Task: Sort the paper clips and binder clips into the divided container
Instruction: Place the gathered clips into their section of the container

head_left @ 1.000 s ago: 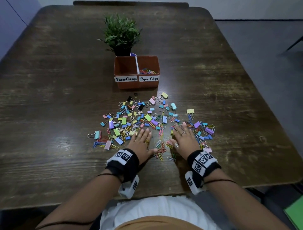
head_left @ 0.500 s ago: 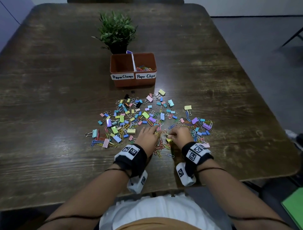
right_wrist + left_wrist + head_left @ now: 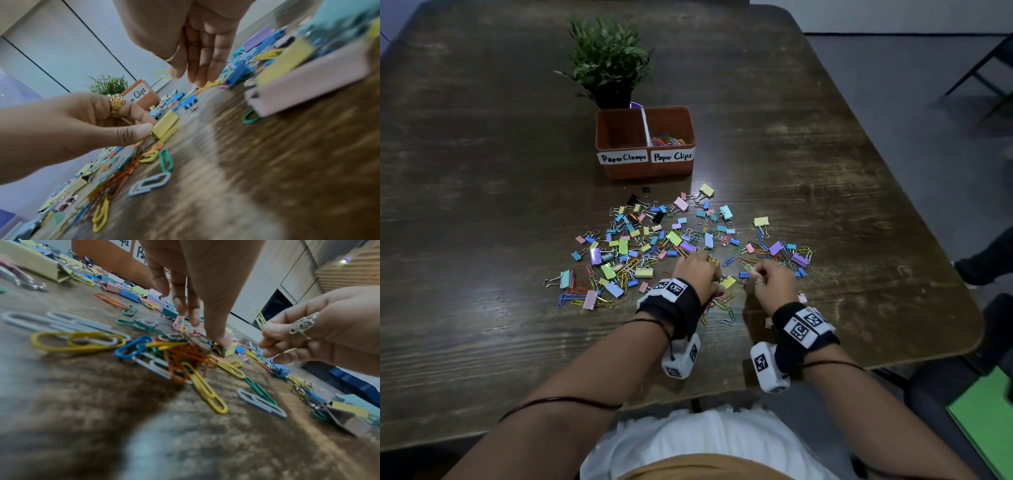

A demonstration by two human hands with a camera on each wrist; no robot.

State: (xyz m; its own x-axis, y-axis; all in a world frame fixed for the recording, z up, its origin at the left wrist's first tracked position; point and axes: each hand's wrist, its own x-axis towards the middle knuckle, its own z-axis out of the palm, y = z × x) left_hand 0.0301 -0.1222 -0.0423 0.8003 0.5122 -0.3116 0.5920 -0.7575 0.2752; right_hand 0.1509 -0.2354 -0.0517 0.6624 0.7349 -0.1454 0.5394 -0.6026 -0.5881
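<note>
A brown divided container (image 3: 645, 168) stands beyond the pile. Its left half, labelled Paper Clamps, looks empty, and its right half, labelled Paper Clips, holds several paper clips (image 3: 669, 139). Coloured paper clips and binder clips (image 3: 654, 246) lie scattered on the table. My left hand (image 3: 718, 279) is at the pile's near edge, thumb and finger pinching a yellow binder clip (image 3: 728, 283) (image 3: 164, 123) that still touches the table. My right hand (image 3: 754, 274) is just to its right, raised slightly, pinching a yellow paper clip (image 3: 258, 319) (image 3: 161, 73) by its end.
A potted green plant (image 3: 607, 61) stands right behind the container. The dark wooden table (image 3: 482, 205) reaches far to the left and back. Loose paper clips (image 3: 726, 317) lie between my wrists. A green sheet (image 3: 986, 421) lies on the floor, low right.
Both hands lay flat on the pile a second ago. Their fingers have since curled: the left closed on the yellow binder clip, the right picked a yellow paper clip off the table.
</note>
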